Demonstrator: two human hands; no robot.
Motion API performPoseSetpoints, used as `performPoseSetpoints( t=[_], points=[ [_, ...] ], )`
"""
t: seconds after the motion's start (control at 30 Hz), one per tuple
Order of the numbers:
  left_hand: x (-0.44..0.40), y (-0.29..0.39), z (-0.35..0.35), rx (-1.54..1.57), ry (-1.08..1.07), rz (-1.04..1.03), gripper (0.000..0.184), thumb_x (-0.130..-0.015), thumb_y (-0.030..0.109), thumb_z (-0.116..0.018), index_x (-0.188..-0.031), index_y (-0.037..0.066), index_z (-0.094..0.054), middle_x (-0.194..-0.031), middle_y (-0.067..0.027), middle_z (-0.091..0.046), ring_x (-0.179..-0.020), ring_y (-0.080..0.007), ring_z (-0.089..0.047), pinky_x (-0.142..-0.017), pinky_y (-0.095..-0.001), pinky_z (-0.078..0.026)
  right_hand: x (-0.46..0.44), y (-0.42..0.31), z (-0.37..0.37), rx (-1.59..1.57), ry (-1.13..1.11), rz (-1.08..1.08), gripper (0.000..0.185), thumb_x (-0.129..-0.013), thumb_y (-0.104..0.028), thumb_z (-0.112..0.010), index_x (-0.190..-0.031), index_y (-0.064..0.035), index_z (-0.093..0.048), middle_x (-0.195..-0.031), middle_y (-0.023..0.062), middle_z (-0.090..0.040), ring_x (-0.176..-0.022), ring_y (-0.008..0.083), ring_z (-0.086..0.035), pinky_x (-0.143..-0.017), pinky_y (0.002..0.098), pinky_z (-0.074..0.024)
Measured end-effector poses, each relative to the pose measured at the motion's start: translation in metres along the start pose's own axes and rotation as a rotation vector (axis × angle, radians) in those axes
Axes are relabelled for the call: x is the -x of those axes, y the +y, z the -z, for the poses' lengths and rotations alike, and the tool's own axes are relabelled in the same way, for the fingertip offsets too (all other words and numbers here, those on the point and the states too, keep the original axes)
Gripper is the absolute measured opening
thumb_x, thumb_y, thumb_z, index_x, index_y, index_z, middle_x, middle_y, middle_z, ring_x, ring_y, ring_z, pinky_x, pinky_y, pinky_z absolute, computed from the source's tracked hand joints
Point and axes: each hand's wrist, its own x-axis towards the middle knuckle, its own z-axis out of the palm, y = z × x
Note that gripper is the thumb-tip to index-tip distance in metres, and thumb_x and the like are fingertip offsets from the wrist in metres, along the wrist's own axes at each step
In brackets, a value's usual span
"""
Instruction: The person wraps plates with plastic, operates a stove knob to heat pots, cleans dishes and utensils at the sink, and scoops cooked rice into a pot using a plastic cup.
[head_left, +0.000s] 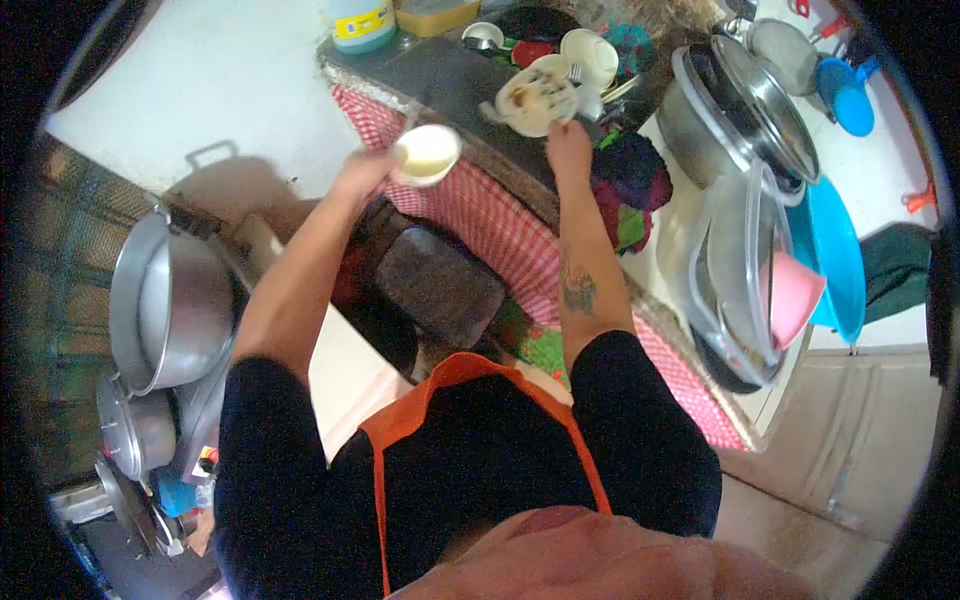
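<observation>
My left hand (364, 176) is closed on the side of a small cream bowl (428, 157), held in front of the counter edge above a red checked cloth (470, 225). With my right hand (568, 150) I grip the near edge of a pale plate (536, 103) marked with dark and brown residue. The plate is over the dark counter (440, 85). Just behind it are a fork (574, 75) and a cream bowl (590, 55). Beside my right wrist lies a bunched dark cloth (630, 170).
A bottle of blue liquid (362, 25) stands at the back left of the counter. To the right are large metal pots (690, 120), a clear plastic tub (735, 260), a pink container (795, 298) and a blue basin (835, 250). At left sits a big aluminium pot (180, 300).
</observation>
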Motion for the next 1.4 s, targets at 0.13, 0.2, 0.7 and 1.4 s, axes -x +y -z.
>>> performPoseSetpoints(
  t=[0.13, 0.2, 0.7, 1.4],
  points=[
    [-0.12, 0.07, -0.104, -0.05, -0.065, 0.081, 0.019, -0.072, 0.022, -0.058, -0.066, 0.004, -0.056, -0.057, -0.0057, -0.056, -0.034, -0.0095, -0.039, -0.031, -0.0241, -0.026, -0.056, 0.042, 0.015, 0.039, 0.143, -0.143, 0.034, -0.077, -0.027, -0.047, -0.083, 0.0056, -0.055, -0.082, 0.0257, -0.056, -0.081, 0.0409, -0.053, -0.073, 0.0449, -0.0406],
    [-0.166, 0.081, -0.157, -0.023, -0.002, 0.009, 0.011, -0.07, 0.015, -0.057, -0.073, 0.004, -0.057, -0.061, -0.0058, -0.057, -0.044, -0.0128, -0.05, -0.033, -0.0238, -0.03, -0.079, 0.075, 0.007, -0.123, 0.152, -0.23, 0.028, -0.076, -0.02, -0.046, -0.084, 0.0048, -0.056, -0.069, 0.0174, -0.059, -0.054, 0.0249, -0.056, -0.051, 0.0336, -0.0442],
    [-0.003, 0.001, -0.082, -0.169, -0.041, -0.698, 0.05, -0.074, 0.034, -0.057, -0.111, 0.003, -0.048, -0.106, -0.0177, -0.053, -0.097, -0.0295, -0.051, -0.083, -0.0359, -0.039, 0.026, -0.109, 0.003, 0.021, -0.201, 0.418, 0.043, -0.076, -0.028, -0.059, -0.108, -0.0012, -0.049, -0.093, 0.0109, -0.054, -0.087, 0.0228, -0.052, -0.074, 0.0326, -0.0415],
    [0.721, -0.516, 0.271, 0.023, 1.411, 0.681, 0.046, -0.062, 0.033, -0.069, -0.097, 0.006, -0.057, -0.103, -0.0185, -0.052, -0.097, -0.0297, -0.05, -0.082, -0.0367, -0.041, 0.834, -0.403, -0.317, -0.24, -1.718, 1.22, 0.037, -0.073, -0.029, -0.057, -0.099, -0.0033, -0.053, -0.092, 0.0153, -0.058, -0.086, 0.0294, -0.057, -0.074, 0.0385, -0.0445]
  ],
)
